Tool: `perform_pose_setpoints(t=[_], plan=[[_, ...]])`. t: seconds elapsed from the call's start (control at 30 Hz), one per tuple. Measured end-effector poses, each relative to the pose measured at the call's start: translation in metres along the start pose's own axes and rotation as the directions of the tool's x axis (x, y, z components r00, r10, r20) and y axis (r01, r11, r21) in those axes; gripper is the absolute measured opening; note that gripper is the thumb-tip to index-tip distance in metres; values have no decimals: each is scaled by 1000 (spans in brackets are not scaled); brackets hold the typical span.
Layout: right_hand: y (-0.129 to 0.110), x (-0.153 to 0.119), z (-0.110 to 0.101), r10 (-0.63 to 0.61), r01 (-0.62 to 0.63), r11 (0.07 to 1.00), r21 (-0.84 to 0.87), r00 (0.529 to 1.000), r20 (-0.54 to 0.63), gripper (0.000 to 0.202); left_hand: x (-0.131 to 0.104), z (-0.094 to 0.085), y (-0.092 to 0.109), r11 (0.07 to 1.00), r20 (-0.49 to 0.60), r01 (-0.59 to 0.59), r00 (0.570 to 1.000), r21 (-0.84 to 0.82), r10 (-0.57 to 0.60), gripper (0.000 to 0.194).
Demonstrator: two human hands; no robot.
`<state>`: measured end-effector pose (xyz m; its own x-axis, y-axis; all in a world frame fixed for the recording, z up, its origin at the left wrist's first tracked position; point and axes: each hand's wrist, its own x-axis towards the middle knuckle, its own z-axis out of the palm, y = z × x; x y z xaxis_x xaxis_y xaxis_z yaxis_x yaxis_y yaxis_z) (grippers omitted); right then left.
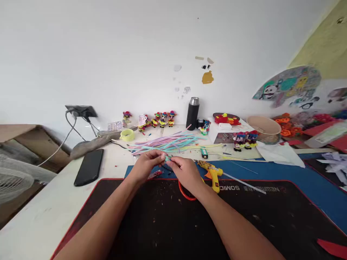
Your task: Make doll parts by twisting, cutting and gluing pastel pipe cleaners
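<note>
My left hand [146,164] and my right hand [186,174] meet above the back edge of the black mat, fingertips nearly touching. Between them they pinch a small teal piece of pipe cleaner [167,158]; the fingers cover much of it. Just behind lies a loose heap of pink, purple, teal and yellow pipe cleaners [173,142]. A yellow hot glue gun [214,174] with a clear glue stick rests to the right of my right hand. Under that hand shows a red loop handle [185,194], partly hidden.
A black phone [89,167] lies at the left. Along the wall stand small fuzzy figures [163,120], a yellow tape roll [127,135] and a black thermos [192,113]. At the right are a round bowl [263,126] and white tissue [280,153]. The mat [173,224] spans the front.
</note>
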<state>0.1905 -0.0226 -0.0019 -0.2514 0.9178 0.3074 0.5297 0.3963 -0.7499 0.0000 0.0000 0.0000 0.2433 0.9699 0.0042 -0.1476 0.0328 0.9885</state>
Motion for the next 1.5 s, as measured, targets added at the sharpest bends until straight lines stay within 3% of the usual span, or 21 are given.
perform_pose_setpoints(t=[0.23, 0.4, 0.73, 1.5], plan=[[-2, 2, -3, 90, -89, 995, 49, 996, -20, 23, 0, 9, 7, 988, 15, 83, 997, -134, -82, 42], [-2, 1, -2, 126, -125, 991, 49, 992, -24, 21, -2, 10, 8, 992, 24, 85, 996, -88, -83, 36], [-7, 0, -3, 122, -123, 990, 72, 992, 22, 21, 0, 5, 7, 989, -30, 73, 997, -125, -77, 33], [-15, -1, -9, 76, -76, 997, -4, 994, 77, 20, -1, 0, 12, 988, 63, 131, 990, -76, -126, 33]])
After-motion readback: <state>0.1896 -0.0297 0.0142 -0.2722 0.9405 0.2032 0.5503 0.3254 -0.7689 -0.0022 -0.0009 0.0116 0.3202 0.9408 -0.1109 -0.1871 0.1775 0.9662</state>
